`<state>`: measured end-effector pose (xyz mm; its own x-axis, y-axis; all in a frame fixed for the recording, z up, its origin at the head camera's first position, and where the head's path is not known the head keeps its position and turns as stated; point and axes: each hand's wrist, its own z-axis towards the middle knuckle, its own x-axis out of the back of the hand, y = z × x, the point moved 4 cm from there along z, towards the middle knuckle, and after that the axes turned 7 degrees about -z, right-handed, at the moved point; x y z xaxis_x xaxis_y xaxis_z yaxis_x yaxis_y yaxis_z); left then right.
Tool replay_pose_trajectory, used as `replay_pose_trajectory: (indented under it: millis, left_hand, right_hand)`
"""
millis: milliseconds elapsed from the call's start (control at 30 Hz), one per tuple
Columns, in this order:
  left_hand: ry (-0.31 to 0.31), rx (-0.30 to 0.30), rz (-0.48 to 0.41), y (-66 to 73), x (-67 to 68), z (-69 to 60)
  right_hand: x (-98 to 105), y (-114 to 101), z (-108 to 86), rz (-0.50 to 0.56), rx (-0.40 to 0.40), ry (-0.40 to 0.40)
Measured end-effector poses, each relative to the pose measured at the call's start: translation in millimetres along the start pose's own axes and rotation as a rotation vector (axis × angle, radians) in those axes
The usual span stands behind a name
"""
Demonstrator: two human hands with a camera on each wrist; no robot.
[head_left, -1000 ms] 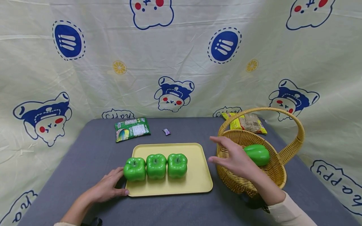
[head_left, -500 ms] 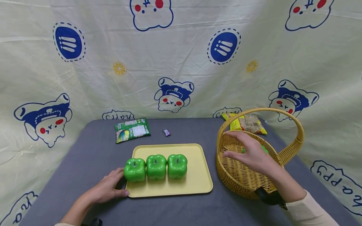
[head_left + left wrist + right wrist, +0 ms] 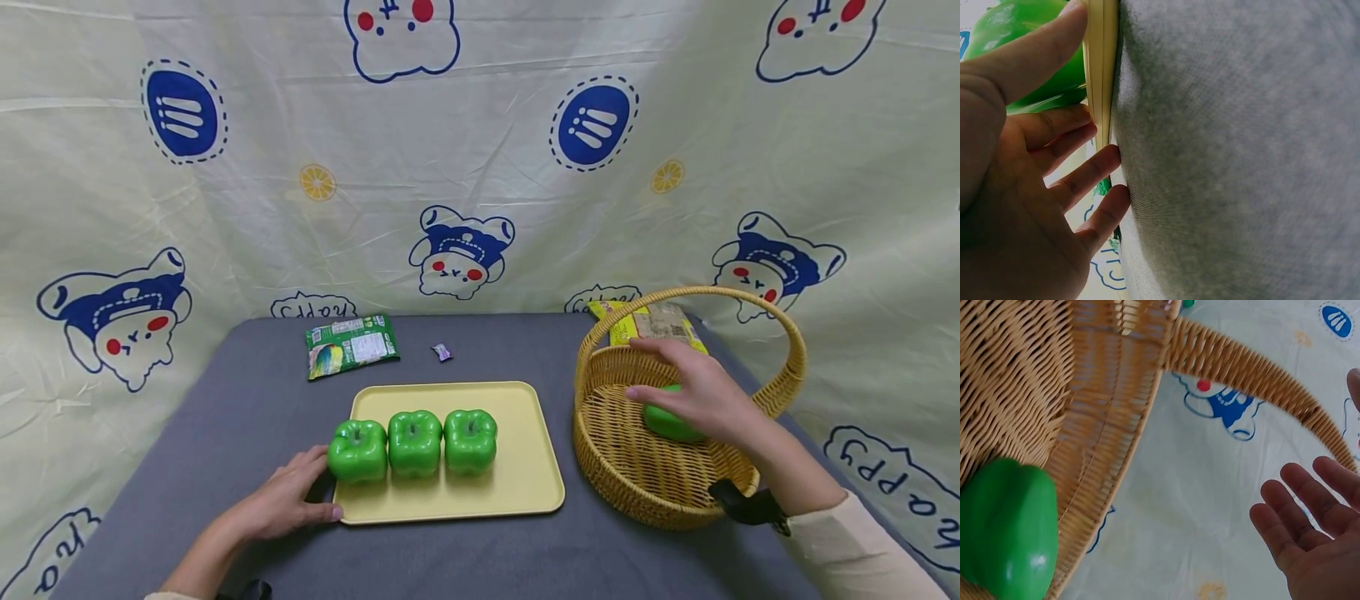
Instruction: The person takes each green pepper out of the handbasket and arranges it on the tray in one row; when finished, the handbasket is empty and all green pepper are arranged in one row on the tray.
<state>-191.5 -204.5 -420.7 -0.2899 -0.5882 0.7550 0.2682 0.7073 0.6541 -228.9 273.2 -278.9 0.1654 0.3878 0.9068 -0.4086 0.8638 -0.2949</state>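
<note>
Three green bell peppers, left [image 3: 357,451], middle [image 3: 415,443] and right [image 3: 470,442], stand in a row on a pale yellow tray [image 3: 525,487]. My left hand [image 3: 281,493] rests at the tray's left edge. Its thumb touches the rim in the left wrist view, and the fingers are spread beside the left pepper. Over the wicker basket [image 3: 607,492] hovers my right hand [image 3: 705,392], fingers extended and holding nothing. Another green bell pepper [image 3: 1010,531] lies inside the basket, partly hidden by that hand in the head view.
A green snack packet [image 3: 352,346] and a small purple-wrapped sweet [image 3: 442,352] lie behind the tray on the grey tabletop [image 3: 450,562]. Behind the basket is a yellow packet [image 3: 622,329]. The basket's tall handle [image 3: 795,333] arches up over it. A printed cloth [image 3: 480,125] hangs at the back.
My right hand has moved right across the basket, uncovering its left part and now partly covering the pepper inside. The left hand and the tray have stayed in place.
</note>
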Motion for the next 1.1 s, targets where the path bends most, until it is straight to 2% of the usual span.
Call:
replay_pose_trajectory:
  millis: [367, 667, 1100]
  left_hand:
    - [0.000, -0.003, -0.003, -0.6, -0.3, -0.4]
    - [-0.003, 0.005, -0.003, -0.8, -0.7, 0.3]
    - [-0.007, 0.024, -0.001, -1.3, -1.3, 0.6]
  right_hand:
    - [-3, 30, 8.7, 0.008, -0.051, -0.075]
    - [-8, 46, 16.1, 0.014, -0.087, -0.126]
    - [-19, 75, 17.8, -0.012, -0.080, -0.149]
